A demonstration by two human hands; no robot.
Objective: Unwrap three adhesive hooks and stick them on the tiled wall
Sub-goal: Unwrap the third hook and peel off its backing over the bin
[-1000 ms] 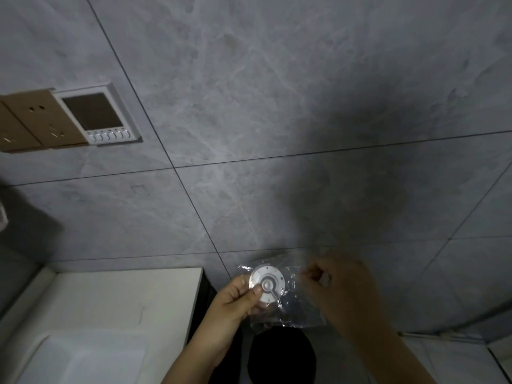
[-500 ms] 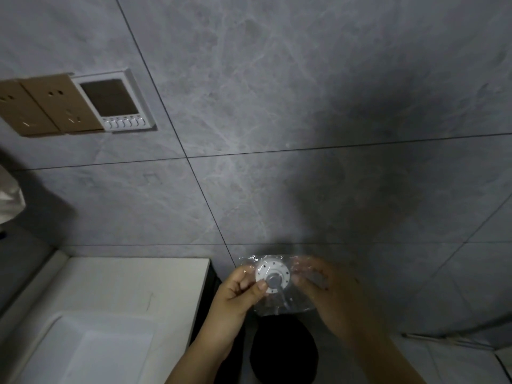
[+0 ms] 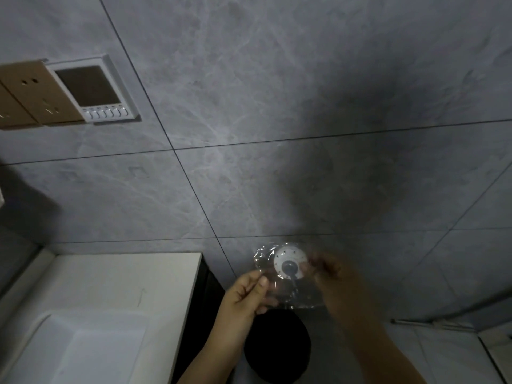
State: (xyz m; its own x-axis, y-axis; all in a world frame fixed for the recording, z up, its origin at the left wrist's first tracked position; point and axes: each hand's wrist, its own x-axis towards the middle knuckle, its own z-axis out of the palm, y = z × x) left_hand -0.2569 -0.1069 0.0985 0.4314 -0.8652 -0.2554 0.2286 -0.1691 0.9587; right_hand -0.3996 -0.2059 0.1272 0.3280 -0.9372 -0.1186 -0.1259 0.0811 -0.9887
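Grey marbled tiled wall (image 3: 277, 92) fills most of the head view, cut by thin dark grout lines; one horizontal joint runs across mid-frame, a second lower one sits just above the hands. Upper left: white control panel (image 3: 92, 92) with a dark screen and a row of small buttons, flush against brown socket plates (image 3: 26, 95) at the frame's left edge. Broad bare tile lies to the right of the panel and above the hands, partly under a dark shadow. Lower left: white countertop (image 3: 119, 275) with a basin recess, its right edge ending short of the hands over a dark cabinet side. Below the hands: round black bin (image 3: 277, 347) on the floor. Low centre: adhesive hook (image 3: 290, 262), a white round disc with small perimeter holes and a grey centre knob, sits inside a clear plastic wrapper (image 3: 288, 292), held in front of the wall; contact with the tile cannot be told. Left hand (image 3: 245, 293) pinches the wrapper's lower left edge between thumb and fingers. Right hand (image 3: 332, 281), motion-blurred, grips the wrapper's right side beside the disc; exact finger placement unclear.
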